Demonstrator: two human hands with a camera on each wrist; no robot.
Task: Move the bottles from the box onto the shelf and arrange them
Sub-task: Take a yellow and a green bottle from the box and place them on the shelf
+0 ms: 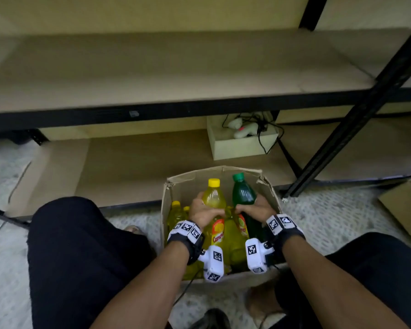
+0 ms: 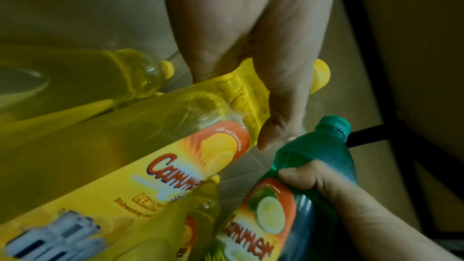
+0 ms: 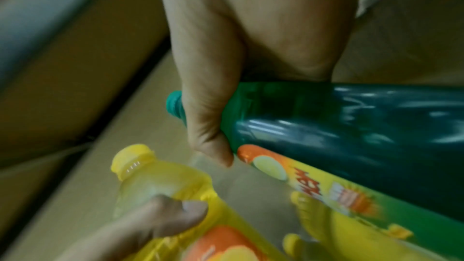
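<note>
An open cardboard box [image 1: 176, 186] sits on the floor between my knees, with several yellow bottles [image 1: 176, 216] inside. My left hand [image 1: 204, 213] grips a yellow bottle [image 1: 213, 195] with a yellow cap below its neck; it rises above the box rim. In the left wrist view the left hand [image 2: 263, 78] wraps that yellow bottle [image 2: 155, 146]. My right hand [image 1: 254, 208] grips a green bottle [image 1: 243, 194] with a green cap, also raised. The right wrist view shows the right hand [image 3: 226, 86] around the green bottle [image 3: 339, 126]. The brown shelf [image 1: 176, 74] stands ahead, bare.
A black upright post [image 1: 356, 119] of the shelf slants down at the right. Under the shelf sits a small open box [image 1: 240, 148] with cables and a white object. Another cardboard box [image 1: 406, 205] lies at the far right. Flat cardboard covers the lower shelf [image 1: 128, 162].
</note>
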